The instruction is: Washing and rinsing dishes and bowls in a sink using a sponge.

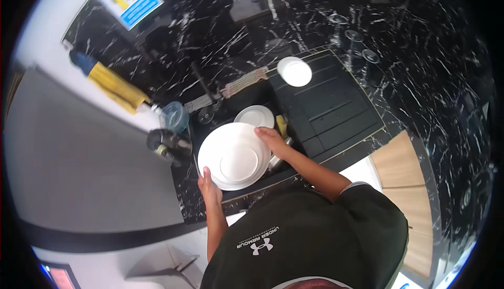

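Observation:
A large white plate (236, 157) is held over the black sink by both hands. My left hand (210, 188) grips its lower left rim, thumb on the face. At the upper right rim, my right hand (271, 139) has its thumb on top; the fingers beneath are partly hidden. Behind the big plate, a smaller white plate (255, 116) lies in the sink, partly covered. Beside the right hand are a yellow item (281, 126), too small to identify, and a metal object (277, 161), partly hidden by the wrist. A black faucet (202, 80) rises behind the sink.
White dishes (295, 71) sit on the ribbed black drainboard (330, 103). Several glasses (370, 55) stand at its far right. A striped cloth (244, 82) lies along the sink's back edge. Left are a clear bluish container (175, 116), dark bottle-like items (167, 143) and hanging yellow gloves (116, 88).

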Action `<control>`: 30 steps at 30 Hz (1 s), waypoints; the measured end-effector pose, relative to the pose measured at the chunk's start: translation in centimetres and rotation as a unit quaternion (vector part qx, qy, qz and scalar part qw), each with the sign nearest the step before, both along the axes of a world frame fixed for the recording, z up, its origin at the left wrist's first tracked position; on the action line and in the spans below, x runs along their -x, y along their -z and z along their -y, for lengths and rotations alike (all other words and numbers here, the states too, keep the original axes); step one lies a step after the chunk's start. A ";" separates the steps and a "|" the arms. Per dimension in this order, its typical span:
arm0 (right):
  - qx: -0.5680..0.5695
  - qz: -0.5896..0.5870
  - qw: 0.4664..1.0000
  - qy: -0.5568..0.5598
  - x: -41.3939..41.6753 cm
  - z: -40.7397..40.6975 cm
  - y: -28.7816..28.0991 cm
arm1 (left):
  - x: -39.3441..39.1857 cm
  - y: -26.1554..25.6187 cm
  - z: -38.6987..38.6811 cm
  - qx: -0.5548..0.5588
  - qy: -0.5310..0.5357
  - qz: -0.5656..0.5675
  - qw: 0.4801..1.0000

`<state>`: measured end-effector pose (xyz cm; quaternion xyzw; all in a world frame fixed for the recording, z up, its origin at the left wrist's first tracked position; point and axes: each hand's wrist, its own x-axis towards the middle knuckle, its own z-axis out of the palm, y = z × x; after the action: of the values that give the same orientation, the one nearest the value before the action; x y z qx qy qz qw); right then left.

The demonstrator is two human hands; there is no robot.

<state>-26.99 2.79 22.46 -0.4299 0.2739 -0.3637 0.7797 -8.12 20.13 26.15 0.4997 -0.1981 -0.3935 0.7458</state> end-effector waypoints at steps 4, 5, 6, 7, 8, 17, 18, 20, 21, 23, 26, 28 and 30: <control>-0.013 -0.021 0.999 -0.027 -1.0 0.2 0.4 | -0.1 -0.4 -0.4 0.040 -0.039 -0.064 0.996; 0.026 0.010 0.999 -0.020 -1.1 0.3 1.0 | 0.0 -0.5 -0.2 0.064 -0.046 -0.078 0.994; 0.024 -0.039 0.998 -0.042 -1.1 0.4 1.7 | -0.2 -0.7 -0.1 0.067 -0.078 -0.096 0.990; 0.037 -0.055 0.995 -0.069 -1.0 0.4 2.5 | -0.3 -0.8 -0.1 0.077 -0.096 -0.112 0.986; 0.052 -0.061 0.992 -0.100 -0.7 0.2 3.4 | -0.3 -0.9 -0.2 0.101 -0.103 -0.128 0.981; 0.156 -0.131 0.966 -0.158 3.9 0.1 0.1 | -2.7 -1.1 -3.0 0.054 -0.139 0.003 0.989; 0.102 -0.111 0.977 -0.152 4.0 0.5 -0.8 | -3.0 -1.0 -3.1 0.073 -0.128 0.021 0.989; 0.036 -0.042 0.989 -0.134 3.3 1.1 -1.6 | -3.6 -0.9 -3.3 0.040 -0.116 0.025 0.992; 0.008 -0.022 0.992 -0.124 2.8 1.1 -1.5 | -3.9 -0.8 -3.2 0.044 -0.099 0.030 0.994; 0.224 -0.249 0.928 -0.163 1.4 0.8 -0.3 | -4.5 -0.4 -2.8 0.000 -0.094 0.036 0.995; 0.586 -0.547 0.578 -0.153 -0.3 -1.3 2.2 | -5.6 0.5 -2.2 -0.039 -0.053 0.081 0.995; 0.241 -0.346 0.891 -0.167 -1.1 -2.4 3.2 | -6.6 1.1 -2.1 -0.075 -0.022 0.107 0.991; 0.222 -0.349 0.898 -0.153 -1.3 -3.4 3.4 | -7.4 1.8 -1.9 -0.097 0.002 0.119 0.988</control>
<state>-25.72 6.15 19.06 -0.7275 0.3713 -0.1176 0.5649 -0.76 22.01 24.34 0.6123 -0.2473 -0.3507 0.6640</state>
